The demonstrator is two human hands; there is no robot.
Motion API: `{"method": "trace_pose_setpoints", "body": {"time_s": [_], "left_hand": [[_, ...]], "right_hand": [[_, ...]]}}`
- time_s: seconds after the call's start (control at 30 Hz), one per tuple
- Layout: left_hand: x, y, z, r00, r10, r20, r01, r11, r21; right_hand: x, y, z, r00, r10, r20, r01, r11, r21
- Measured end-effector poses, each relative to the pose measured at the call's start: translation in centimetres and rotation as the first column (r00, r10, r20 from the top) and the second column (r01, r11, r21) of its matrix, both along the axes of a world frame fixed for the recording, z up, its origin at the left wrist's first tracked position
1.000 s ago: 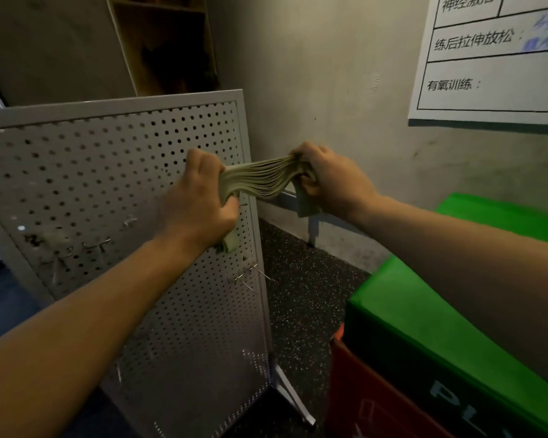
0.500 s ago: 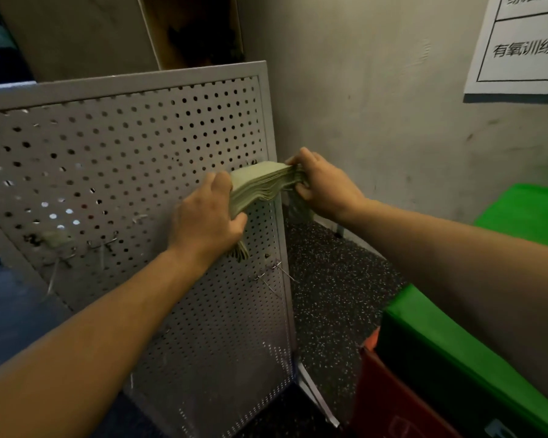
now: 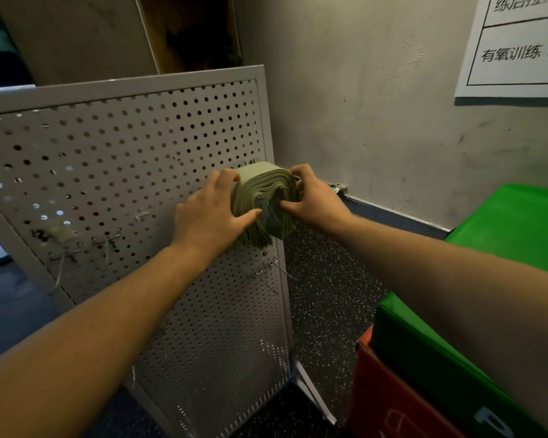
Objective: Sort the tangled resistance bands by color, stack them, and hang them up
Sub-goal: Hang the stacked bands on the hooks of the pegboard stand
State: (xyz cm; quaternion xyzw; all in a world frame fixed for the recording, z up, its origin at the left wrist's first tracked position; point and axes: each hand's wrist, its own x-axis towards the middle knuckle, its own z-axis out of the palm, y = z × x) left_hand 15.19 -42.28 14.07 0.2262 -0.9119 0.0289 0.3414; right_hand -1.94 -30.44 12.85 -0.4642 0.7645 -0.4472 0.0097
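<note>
Nearest, at the lower right, a green padded block (image 3: 500, 327) sits on a red block (image 3: 389, 403), their left edges bordering a strip of speckled dark floor (image 3: 326, 311). That strip is the only open ground between the blocks and the pegboard's right edge.

The white pegboard (image 3: 124, 172) stands upright on a splayed foot (image 3: 310, 390), its framed right edge running down close to the wall's corner. Bare wire hooks (image 3: 274, 270) project near that right edge, below the hands; more hooks (image 3: 106, 241) sit toward the left side of the board.

Both forearms reach in from the bottom edge. The left hand (image 3: 215, 213) grips the stack of pale green resistance bands (image 3: 263, 200) from the left, fingers curled over its top, thumb pressed against its lower face. The right hand (image 3: 314, 200) pinches the same stack from the right, fingers over the top, thumb tucked into the loop's opening. The stack is looped and held against the pegboard's right edge, at mid height; its lower ends hang fanned below the left thumb. Whether it rests on a hook cannot be told.

Behind, the grey wall (image 3: 377, 105) meets a dark skirting (image 3: 393, 213). A printed notice (image 3: 519, 49) occupies the wall's upper right.
</note>
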Motion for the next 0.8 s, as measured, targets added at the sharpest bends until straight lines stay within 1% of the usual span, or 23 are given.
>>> {"method": "trace_pose_setpoints", "body": {"time_s": [0.23, 0.33, 0.4, 0.5, 0.6, 0.7, 0.8], "left_hand": [[0.5, 0.2, 0.8, 0.998, -0.040, 0.042, 0.043, 0.997, -0.059], [1.0, 0.6, 1.5, 0.997, -0.074, 0.012, 0.075, 0.993, -0.090], [1.1, 1.2, 2.2, 0.990, -0.140, -0.015, 0.137, 0.983, -0.123], [0.7, 3.3, 3.5, 0.966, -0.257, -0.028, 0.248, 0.952, -0.180], [-1.2, 7.1, 4.3, 0.928, -0.372, -0.013, 0.363, 0.912, -0.193], [-4.0, 12.6, 4.1, 0.886, -0.463, 0.020, 0.458, 0.870, -0.179], [-7.0, 19.1, 3.1, 0.828, -0.554, 0.084, 0.560, 0.822, -0.102]], "right_hand": [[0.4, 1.2, 0.5, 0.999, -0.044, -0.008, 0.044, 0.998, 0.052], [0.5, 2.8, 0.4, 0.996, -0.087, -0.028, 0.088, 0.995, 0.039], [0.5, 4.7, 0.2, 0.991, -0.118, -0.061, 0.121, 0.992, 0.049], [0.0, 8.8, 0.0, 0.978, -0.176, -0.113, 0.186, 0.978, 0.089], [-0.4, 14.4, -0.1, 0.952, -0.269, -0.143, 0.288, 0.949, 0.130], [-0.3, 21.2, -0.7, 0.916, -0.366, -0.162, 0.392, 0.904, 0.174], [0.2, 29.1, -1.5, 0.871, -0.463, -0.166, 0.490, 0.845, 0.214]]}}
